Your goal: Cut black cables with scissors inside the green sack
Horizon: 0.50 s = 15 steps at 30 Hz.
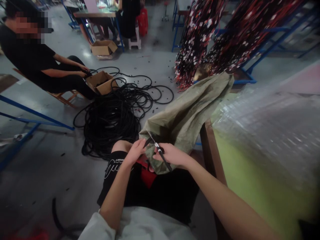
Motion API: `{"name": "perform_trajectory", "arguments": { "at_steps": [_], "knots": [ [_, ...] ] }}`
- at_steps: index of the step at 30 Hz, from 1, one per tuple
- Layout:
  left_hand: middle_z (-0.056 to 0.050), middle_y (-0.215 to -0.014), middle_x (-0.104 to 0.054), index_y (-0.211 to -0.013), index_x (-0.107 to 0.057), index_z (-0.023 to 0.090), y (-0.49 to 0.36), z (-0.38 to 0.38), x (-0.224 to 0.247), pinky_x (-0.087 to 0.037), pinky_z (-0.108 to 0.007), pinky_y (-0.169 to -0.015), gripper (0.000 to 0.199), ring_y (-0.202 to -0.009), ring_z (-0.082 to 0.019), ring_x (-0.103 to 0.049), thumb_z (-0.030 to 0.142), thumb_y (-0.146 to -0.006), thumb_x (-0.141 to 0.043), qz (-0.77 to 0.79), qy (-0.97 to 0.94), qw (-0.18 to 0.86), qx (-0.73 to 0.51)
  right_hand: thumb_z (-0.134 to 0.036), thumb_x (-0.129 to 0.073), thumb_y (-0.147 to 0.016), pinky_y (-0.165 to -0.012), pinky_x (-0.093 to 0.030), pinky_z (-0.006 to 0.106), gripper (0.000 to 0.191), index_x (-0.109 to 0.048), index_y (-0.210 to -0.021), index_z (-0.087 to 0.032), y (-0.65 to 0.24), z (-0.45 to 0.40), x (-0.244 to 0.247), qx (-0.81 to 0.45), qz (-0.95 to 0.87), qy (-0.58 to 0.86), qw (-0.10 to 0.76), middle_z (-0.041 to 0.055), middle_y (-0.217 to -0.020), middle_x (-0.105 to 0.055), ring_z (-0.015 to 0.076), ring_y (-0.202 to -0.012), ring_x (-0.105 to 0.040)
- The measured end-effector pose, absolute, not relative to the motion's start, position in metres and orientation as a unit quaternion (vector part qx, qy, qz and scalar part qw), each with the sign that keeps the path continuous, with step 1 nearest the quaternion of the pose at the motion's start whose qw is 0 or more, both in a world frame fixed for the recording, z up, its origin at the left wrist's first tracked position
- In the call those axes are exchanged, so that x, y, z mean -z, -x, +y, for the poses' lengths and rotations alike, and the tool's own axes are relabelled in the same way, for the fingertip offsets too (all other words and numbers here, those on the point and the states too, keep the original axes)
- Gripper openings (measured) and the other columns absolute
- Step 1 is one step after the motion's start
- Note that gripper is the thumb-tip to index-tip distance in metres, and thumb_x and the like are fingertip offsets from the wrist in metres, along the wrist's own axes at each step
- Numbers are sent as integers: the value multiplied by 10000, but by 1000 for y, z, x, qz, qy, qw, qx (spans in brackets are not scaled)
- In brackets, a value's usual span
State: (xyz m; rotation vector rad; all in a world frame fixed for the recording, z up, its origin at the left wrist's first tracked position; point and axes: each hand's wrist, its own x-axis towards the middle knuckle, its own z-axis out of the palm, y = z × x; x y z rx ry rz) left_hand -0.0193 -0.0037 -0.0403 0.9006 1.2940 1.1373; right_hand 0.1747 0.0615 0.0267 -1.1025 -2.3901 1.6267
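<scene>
My left hand (136, 150) is closed on a short black piece (148, 142) above my left knee. In my right hand (168, 154) there is a black-handled tool (162, 155) with a thin metal tip that points up and left, close to the black piece. Behind and below both hands, a grey-green sack (185, 113) lies across my lap and leans against the table edge, its mouth toward me. A large coil of black tubing (110, 116) lies on the floor at the left, beyond my knee.
At the right, a table with a yellow-green top (240, 173) bears clear plastic wrap (270, 126). Bundled wires (197, 40) hang at the back right. A seated person (32, 60) at the left has hands by a cardboard box (101, 81). Small black bits dot the floor.
</scene>
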Motion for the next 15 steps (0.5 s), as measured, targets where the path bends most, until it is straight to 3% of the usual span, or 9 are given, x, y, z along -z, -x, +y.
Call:
{"name": "perform_trajectory", "arguments": {
  "at_steps": [3,8,11,15],
  "knots": [
    [77,-522,-297,-784,-511,169,17,-1,41,-227,-200,-429,457,-432,-70,-267,610,-899,-475,550,-374,565,-489,-290,-668,-763,-593,-407,231,121,-643,-763,-171,-176,62,-26,-498,-775,390,5,-2,-697,-658,162,-661,-606],
    [-7,-719,-615,-816,-597,174,21,0,48,-450,-248,-658,309,-684,-148,-573,473,-888,-575,629,-483,365,-488,-333,-702,-738,-617,-418,235,209,-648,-875,-185,-178,64,-16,-477,-779,406,11,5,-803,-677,167,-701,-608],
    [-41,-885,-681,-914,-652,189,22,0,57,-468,-307,-793,227,-846,-191,-626,408,-858,-649,641,-549,249,-476,-446,-694,-767,-613,-416,238,287,-632,-863,-183,-178,65,-16,-484,-777,402,-2,15,-808,-677,172,-703,-610],
    [-54,-951,-699,-905,-663,197,17,0,65,-433,-359,-844,147,-920,-215,-630,333,-854,-685,635,-627,88,-442,-507,-685,-772,-560,-382,236,342,-615,-703,-180,-179,63,-21,-460,-775,432,-19,27,-693,-653,180,-650,-606]
  ]
}}
